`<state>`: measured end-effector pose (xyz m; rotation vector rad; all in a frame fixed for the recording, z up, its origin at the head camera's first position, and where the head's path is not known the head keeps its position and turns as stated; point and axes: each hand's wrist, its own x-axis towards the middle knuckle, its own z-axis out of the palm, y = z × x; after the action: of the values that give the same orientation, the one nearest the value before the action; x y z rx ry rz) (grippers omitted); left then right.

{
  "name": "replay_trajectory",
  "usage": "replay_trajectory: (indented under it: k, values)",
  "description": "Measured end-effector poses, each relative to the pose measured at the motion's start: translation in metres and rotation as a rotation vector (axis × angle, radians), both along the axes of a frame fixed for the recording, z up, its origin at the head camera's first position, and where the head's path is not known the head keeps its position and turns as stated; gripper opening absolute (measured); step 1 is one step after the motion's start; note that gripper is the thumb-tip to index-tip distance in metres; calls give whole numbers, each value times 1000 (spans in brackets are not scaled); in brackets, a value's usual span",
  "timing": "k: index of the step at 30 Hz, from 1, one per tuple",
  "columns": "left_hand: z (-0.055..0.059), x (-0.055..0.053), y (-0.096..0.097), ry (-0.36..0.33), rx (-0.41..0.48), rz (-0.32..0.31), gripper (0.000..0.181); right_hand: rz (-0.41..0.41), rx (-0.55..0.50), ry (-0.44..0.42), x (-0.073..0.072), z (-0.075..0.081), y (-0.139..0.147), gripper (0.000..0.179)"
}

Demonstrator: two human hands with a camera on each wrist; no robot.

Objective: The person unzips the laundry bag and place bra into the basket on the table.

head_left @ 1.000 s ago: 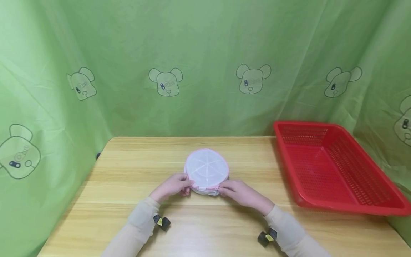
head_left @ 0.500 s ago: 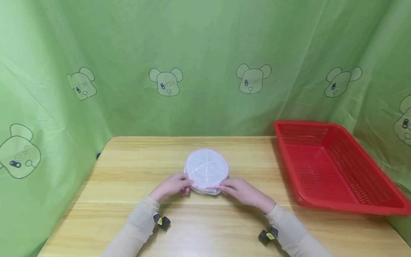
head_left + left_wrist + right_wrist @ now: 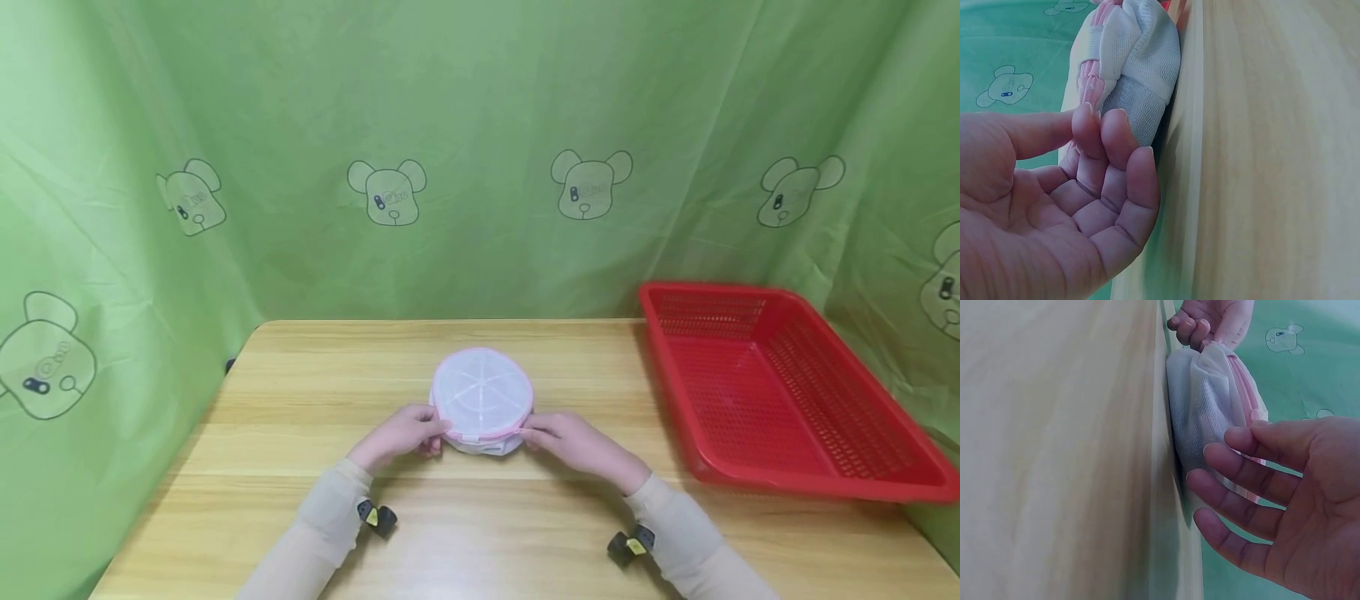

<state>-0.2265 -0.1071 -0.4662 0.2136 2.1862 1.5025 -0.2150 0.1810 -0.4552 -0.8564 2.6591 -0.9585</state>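
On tbl (image 3: 480,533), mesh bag (image 3: 482,390); curtain (image 3: 487,83) bear-logo txt (image 3: 393,199) blurred.

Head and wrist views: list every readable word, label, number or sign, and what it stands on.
None can be read.
Bear faces on the green curtain: lettering too blurred.
Yellow patches on the black wrist devices: any marks too small.
White mesh pouch: no lettering shows.
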Motion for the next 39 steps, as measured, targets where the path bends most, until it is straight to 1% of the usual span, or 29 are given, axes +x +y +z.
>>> replay_trajectory:
  k: [7,14,18,23,30,34,39]
  values:
    - [0,0,-1,2,3,-9,21,16,-5,12,-3,0,5,26]
    - [3,1,-3,11,6,-12,23,-37,16,18,-7,0,12,25]
    - [5,2,-3,12,4,-17,22,-40,22,28,-8,1,13,25]
    - [5,1,-3,7,-2,-14,23,-47,18,19,-8,3,12,27]
    - [3,0,-3,4,-1,-16,22,-44,6,21,-8,3,13,27]
    - [1,-1,-2,6,3,-9,22,-52,10,24,-8,3,13,27]
    - [2,-1,-3,-3,0,15,22,-45,9,23,-7,2,11,26]
